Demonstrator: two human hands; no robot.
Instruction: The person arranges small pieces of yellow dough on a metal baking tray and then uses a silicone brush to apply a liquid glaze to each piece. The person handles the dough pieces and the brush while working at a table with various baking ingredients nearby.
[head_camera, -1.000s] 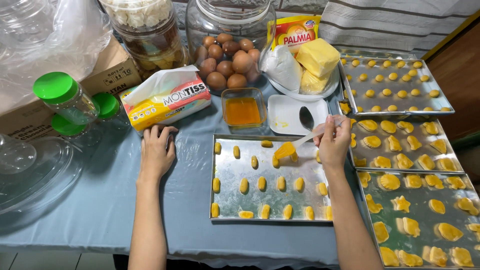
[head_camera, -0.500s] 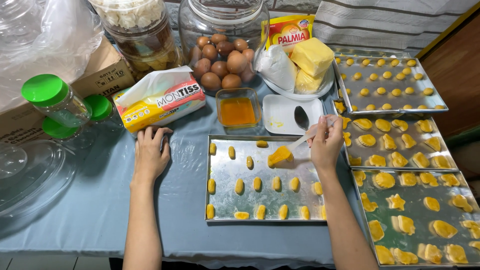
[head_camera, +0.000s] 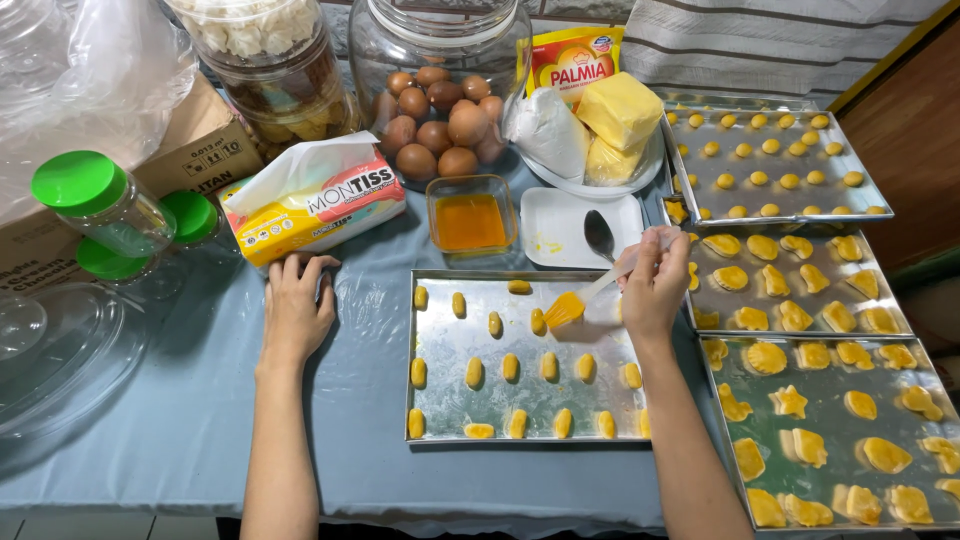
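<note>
Over the far edge of the middle baking tray, the right hand grips a yellow-tipped pastry brush, now lowered onto a small cookie; glazing looks underway. Left hand stays flat, fingers spread, on the tablecloth.

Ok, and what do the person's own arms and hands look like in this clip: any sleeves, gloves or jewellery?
Both arms are bare to the bottom edge of the picture, with no sleeves showing. The left hand and the right hand are ungloved. No watch, bracelet or ring can be made out on either wrist or on the fingers. Nails look short and unpainted, though they are small in this view.
</note>
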